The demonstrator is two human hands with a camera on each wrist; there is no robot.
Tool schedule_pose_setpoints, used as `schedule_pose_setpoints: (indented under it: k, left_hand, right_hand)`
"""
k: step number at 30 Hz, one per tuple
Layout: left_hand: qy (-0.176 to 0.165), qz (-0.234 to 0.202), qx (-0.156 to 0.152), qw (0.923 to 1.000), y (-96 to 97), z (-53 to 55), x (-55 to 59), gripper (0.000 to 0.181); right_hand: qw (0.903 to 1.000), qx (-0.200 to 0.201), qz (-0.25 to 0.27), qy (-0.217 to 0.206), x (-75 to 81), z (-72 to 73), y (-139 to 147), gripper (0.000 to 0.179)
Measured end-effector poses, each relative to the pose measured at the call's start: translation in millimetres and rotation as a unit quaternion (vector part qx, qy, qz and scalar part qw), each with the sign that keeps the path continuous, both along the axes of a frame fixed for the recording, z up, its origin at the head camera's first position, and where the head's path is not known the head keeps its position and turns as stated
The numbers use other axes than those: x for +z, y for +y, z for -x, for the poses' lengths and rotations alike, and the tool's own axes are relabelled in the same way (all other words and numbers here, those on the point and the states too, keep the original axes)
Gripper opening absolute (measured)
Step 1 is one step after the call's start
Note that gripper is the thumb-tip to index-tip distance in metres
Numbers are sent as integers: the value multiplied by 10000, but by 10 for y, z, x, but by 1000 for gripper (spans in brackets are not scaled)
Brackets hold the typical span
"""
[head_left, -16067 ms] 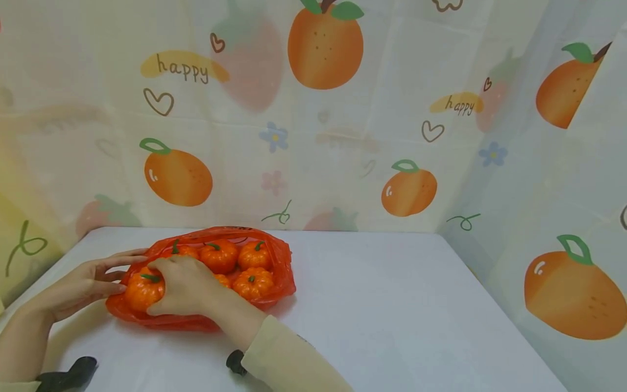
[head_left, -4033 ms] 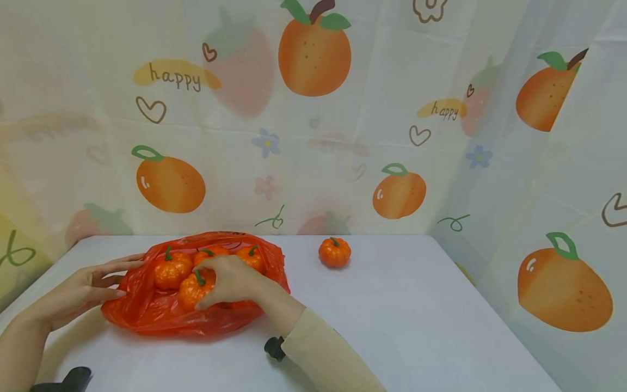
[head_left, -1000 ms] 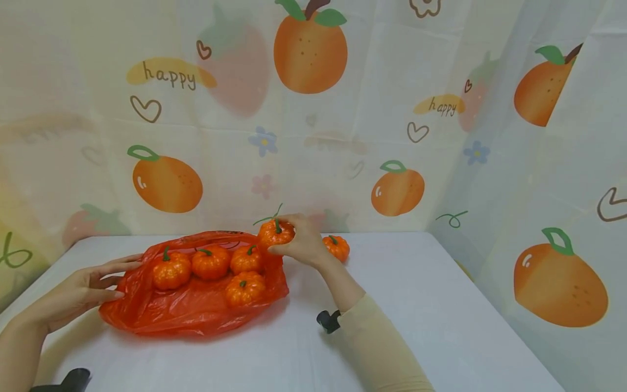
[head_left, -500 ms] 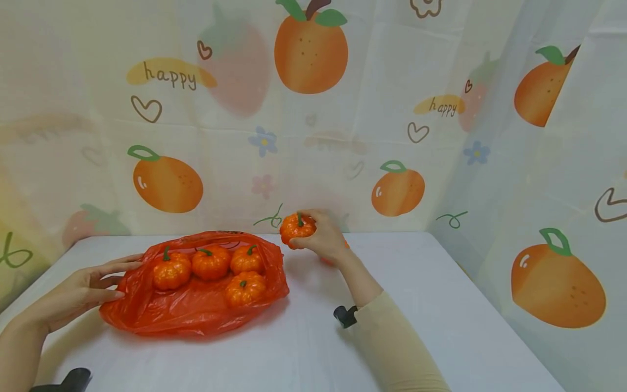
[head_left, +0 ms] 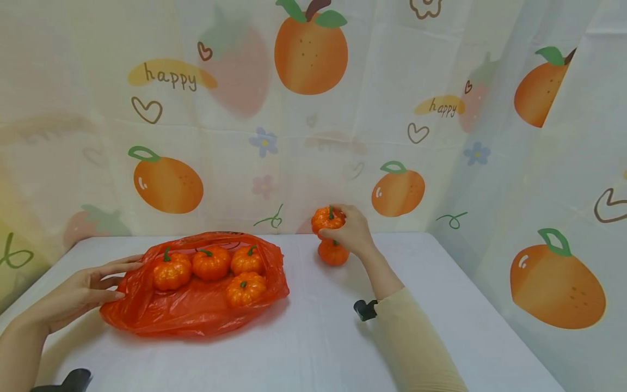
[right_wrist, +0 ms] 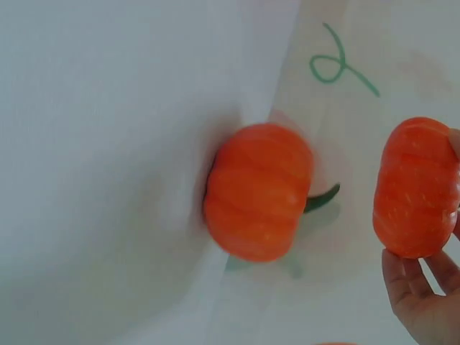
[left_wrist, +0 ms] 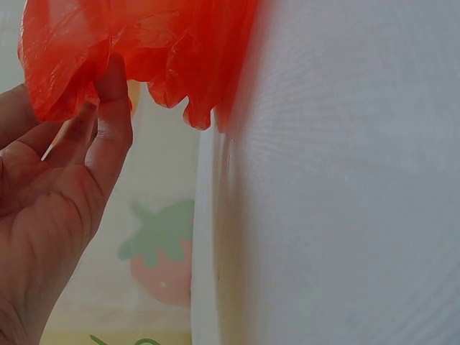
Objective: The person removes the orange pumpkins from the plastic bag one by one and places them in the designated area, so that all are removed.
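My right hand [head_left: 354, 231] grips a small orange pumpkin [head_left: 326, 220] with a green stem, held up off the table. Below it a second pumpkin [head_left: 333, 253] sits on the table; the raised one overlaps its top in the head view. The right wrist view shows the gripped pumpkin [right_wrist: 415, 188] between fingers and thumb, apart from the standing pumpkin [right_wrist: 259, 192]. At the left, my left hand [head_left: 90, 286] pinches the edge of a red plastic bag [head_left: 188, 316]; its thumb lies against the film [left_wrist: 68, 57] in the left wrist view. Several pumpkins [head_left: 211, 263] lie inside the open bag.
The white table [head_left: 313, 348] runs back to a curtain [head_left: 323, 141] printed with fruit and the word "happy". More of this curtain stands along the right side. A black wrist camera mount [head_left: 365, 310] sits under the right forearm.
My right hand has carried the pumpkin out of the bag and rightward to above the one on the table, which was set there earlier. My left hand has stayed at the bag's edge.
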State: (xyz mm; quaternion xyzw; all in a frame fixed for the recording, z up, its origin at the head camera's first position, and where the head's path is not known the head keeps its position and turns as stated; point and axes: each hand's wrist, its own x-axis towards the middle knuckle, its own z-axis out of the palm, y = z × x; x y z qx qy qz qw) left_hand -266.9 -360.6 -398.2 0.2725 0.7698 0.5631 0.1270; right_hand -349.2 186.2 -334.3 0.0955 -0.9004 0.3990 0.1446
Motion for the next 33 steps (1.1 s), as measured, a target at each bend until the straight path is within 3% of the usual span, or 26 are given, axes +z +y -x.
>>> schedule_pose_setpoints:
  k: [5,17,33]
  left_hand:
    - [4,-99,-134,9999,1,-2,-4,54]
    - [-50,-19,-10,10000,14,1,-11,54]
    - [67,95,62,9999,2,3,-13,55]
  right_hand:
    - [9996,-271,119,-45,-21,24,180,67]
    - [9977,-569,322,-180,-129,62,540,67]
    - [9941,-969,46,-488,-314,13,816,70]
